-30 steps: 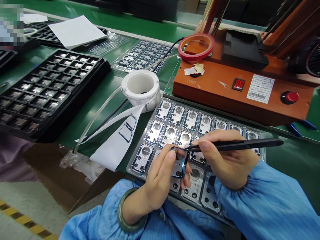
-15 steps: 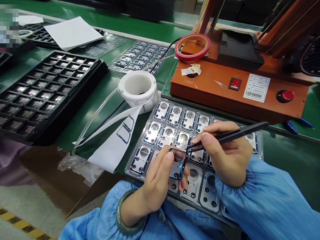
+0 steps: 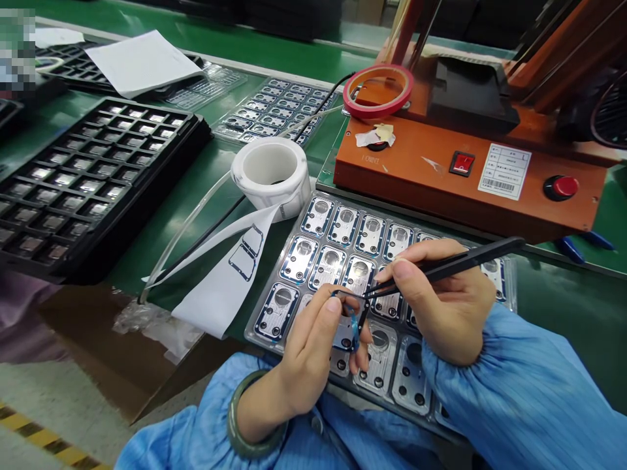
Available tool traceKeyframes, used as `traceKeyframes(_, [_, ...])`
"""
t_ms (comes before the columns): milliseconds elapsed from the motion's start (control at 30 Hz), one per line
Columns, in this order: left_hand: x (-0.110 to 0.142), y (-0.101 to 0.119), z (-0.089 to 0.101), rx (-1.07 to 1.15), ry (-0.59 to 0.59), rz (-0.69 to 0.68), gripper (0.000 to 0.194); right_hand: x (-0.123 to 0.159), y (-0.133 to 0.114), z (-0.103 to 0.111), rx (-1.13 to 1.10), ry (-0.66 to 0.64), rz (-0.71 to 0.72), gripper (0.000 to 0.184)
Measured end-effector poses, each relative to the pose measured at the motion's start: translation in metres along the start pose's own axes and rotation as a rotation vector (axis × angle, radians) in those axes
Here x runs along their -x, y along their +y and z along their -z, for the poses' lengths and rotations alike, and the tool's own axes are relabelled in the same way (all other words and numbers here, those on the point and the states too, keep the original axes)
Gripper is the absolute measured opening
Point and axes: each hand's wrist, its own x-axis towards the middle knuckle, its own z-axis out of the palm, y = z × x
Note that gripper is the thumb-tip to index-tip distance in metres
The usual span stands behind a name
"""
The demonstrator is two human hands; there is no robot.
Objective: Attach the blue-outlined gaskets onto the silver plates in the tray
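My left hand point(image 3: 308, 343) is closed on a small metal plate point(image 3: 344, 331) with a round hole and a dark rim, held tilted above the tray. A thin blue strip point(image 3: 353, 326) hangs along the plate's right side. My right hand point(image 3: 441, 300) grips black tweezers point(image 3: 455, 260), whose tips meet the plate's upper right corner. Whether the tips pinch the rim I cannot tell. Beneath both hands lies a clear plastic tray point(image 3: 255, 329) holding rows of similar silvery plates point(image 3: 275, 312), several with blue edges.
A white roll point(image 3: 269, 171) trails a liner strip point(image 3: 215, 294) bearing dark frame-shaped pieces. Behind the tray stands an orange machine point(image 3: 416, 170) with red tape point(image 3: 350, 104) on it. To the left is a black tray stack point(image 3: 161, 189); a second plate tray point(image 3: 274, 111) lies farther back.
Almost nothing differs. Both hands, the plate and the tweezers keep nearly the same place, with the tweezer tips still at the plate's corner.
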Motion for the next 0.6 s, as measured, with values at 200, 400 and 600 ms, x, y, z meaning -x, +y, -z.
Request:
traceKeyframes(200, [-0.0001, 0.0002, 0.0001, -0.014, -0.001, 0.005, 0.028, -0.0022, -0.0008, -0.0009, 0.021, 0.009, 0.008, 0.006])
traceKeyframes(400, [-0.0017, 0.0002, 0.0001, -0.015, -0.002, -0.003, 0.028, -0.0041, -0.0005, -0.002, 0.051, 0.02, -0.003, 0.009])
traceKeyframes(600, [-0.0029, -0.0008, -0.0005, -0.001, 0.031, 0.002, 0.027, -0.0017, -0.001, -0.0008, 0.117, 0.014, 0.104, 0.007])
